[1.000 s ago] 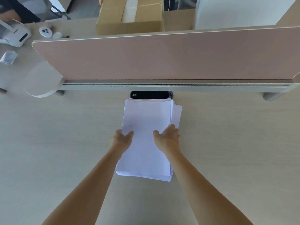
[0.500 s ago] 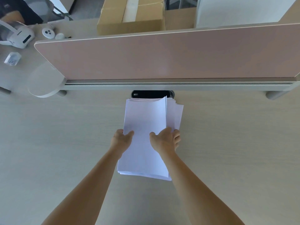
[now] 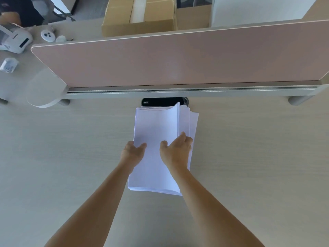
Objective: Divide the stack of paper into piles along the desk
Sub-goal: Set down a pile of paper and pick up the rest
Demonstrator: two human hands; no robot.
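A stack of white paper [image 3: 156, 125] lies in the middle of the pale wooden desk [image 3: 249, 157], its far end near the divider. My left hand [image 3: 132, 153] grips the stack's left edge, thumb on top. My right hand [image 3: 176, 151] holds the right edge of an upper batch of sheets, thumb on top and fingers tucked under. That batch is raised along its right side, so its far right corner curls upward. Lower sheets fan out to the right underneath.
A pink divider panel [image 3: 178, 59] on a grey rail crosses the desk behind the paper. A black cable port [image 3: 160, 101] sits just beyond the stack. Behind the panel stand a cardboard box [image 3: 138, 16] and white devices [image 3: 16, 41] at far left.
My right hand has slid its fingers under the upper sheets and lifted their right edge, which now curls up. The left hand has stayed on the left edge.
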